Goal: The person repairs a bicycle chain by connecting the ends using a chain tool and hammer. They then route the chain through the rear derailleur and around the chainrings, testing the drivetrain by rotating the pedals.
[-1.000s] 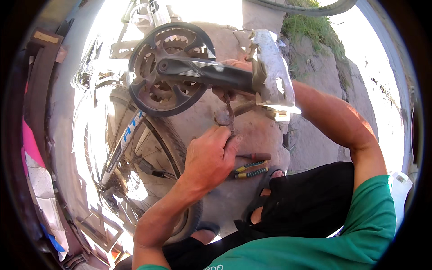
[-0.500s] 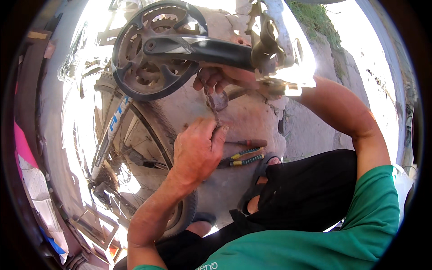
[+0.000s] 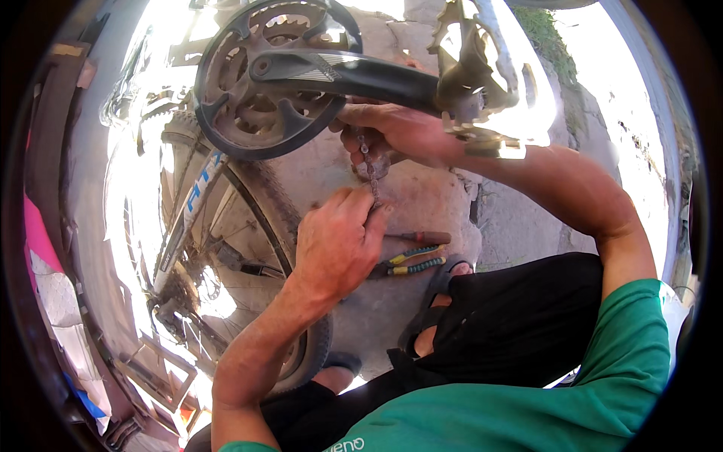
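Observation:
A short run of bicycle chain [image 3: 369,160] stretches between my two hands, below the crankset's chainring [image 3: 215,129]. My left hand [image 3: 337,239] is closed on its lower end, with thumb and fingers pressed together. Higher up, my right hand [image 3: 399,134] has its fingers curled round the upper part of the chain, partly hidden behind the black crank arm [image 3: 376,79]. Behind the chain, a greyish lump [image 3: 382,166] lies on the ground; I cannot tell what it is.
A metal pedal [image 3: 476,83] juts out above my right forearm. The bicycle's rear wheel [image 3: 320,354] and white frame tube [image 3: 175,239] stand at left. Pliers with yellow-green handles [image 3: 418,267] and a screwdriver [image 3: 425,236] lie on the ground near my sandalled foot [image 3: 425,339].
My right hand has come down and right along the chain, its fingers now curled closer to my left hand. The whole view has shifted slightly, with the crankset a little farther right.

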The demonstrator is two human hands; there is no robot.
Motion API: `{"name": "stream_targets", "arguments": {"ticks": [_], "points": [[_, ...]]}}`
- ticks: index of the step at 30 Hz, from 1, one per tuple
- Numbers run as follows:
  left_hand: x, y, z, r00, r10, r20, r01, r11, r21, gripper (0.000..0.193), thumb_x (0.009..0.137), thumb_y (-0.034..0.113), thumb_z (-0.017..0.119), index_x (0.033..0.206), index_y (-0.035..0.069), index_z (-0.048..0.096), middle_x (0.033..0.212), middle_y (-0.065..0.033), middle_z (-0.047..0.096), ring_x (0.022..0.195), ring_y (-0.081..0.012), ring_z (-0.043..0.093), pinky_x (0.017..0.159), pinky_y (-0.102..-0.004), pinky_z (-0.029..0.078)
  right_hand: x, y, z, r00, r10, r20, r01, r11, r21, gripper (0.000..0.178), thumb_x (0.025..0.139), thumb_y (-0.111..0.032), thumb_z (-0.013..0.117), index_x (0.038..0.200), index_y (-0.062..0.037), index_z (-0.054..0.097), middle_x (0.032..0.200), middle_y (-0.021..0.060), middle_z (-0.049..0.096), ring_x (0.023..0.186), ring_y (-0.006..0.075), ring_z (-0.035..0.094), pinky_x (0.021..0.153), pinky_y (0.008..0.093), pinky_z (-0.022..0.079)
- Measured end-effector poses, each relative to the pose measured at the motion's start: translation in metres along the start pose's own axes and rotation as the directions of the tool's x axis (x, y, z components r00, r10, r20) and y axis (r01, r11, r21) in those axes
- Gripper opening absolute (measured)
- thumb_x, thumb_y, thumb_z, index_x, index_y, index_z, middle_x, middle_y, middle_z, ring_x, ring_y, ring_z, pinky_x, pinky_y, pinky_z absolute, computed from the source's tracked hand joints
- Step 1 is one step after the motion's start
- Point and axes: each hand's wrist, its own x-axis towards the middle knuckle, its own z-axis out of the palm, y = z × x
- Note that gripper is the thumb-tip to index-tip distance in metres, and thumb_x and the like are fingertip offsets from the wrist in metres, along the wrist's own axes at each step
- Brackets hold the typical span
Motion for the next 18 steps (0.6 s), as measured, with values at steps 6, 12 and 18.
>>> {"name": "stream_targets", "arguments": {"ticks": [6, 12, 18], "points": [[0.001, 0.003, -0.005, 1.0, 0.014, 0.014, -0.014, 0.999, 0.029, 0.018, 0.087, 0.018, 0.065, 0.084, 0.002, 0.057, 0.081, -0.0179, 0.059, 0.075, -0.0413, 0.059, 0.064, -0.0488, 0.047, -0.005, 0.008, -0.01, 0.981, 0.174, 0.089, -0.178, 0.983, 0.037, 0.034, 0.1, -0.04, 0.048, 0.106, -0.0093, 0.06, 0.078, -0.0027, 0.055, 0.071, 0.0089, 0.058, 0.065, 0.0254, 0.045], [-0.003, -0.006, -0.016, 0.999, 0.018, 0.036, -0.02, 0.999, 0.048, 0.017, 0.087, 0.019, 0.065, 0.084, 0.003, 0.059, 0.083, -0.0167, 0.059, 0.074, -0.0414, 0.06, 0.063, -0.0494, 0.048, -0.007, -0.004, 0.012, 0.969, 0.242, -0.058, -0.237, 0.968, 0.079, 0.024, 0.104, -0.031, 0.045, 0.105, -0.0086, 0.053, 0.078, -0.0029, 0.046, 0.072, 0.0102, 0.049, 0.065, 0.0273, 0.041], [-0.003, -0.006, -0.014, 0.998, 0.056, 0.024, -0.057, 0.997, 0.058, 0.017, 0.088, 0.02, 0.064, 0.088, 0.004, 0.059, 0.083, -0.0156, 0.059, 0.075, -0.0399, 0.061, 0.065, -0.0491, 0.05, -0.005, 0.008, 0.003, 0.977, 0.209, -0.037, -0.204, 0.973, 0.103, 0.03, 0.102, -0.036, 0.047, 0.103, -0.0088, 0.059, 0.079, -0.002, 0.052, 0.073, 0.0112, 0.056, 0.067, 0.0279, 0.047]]}}
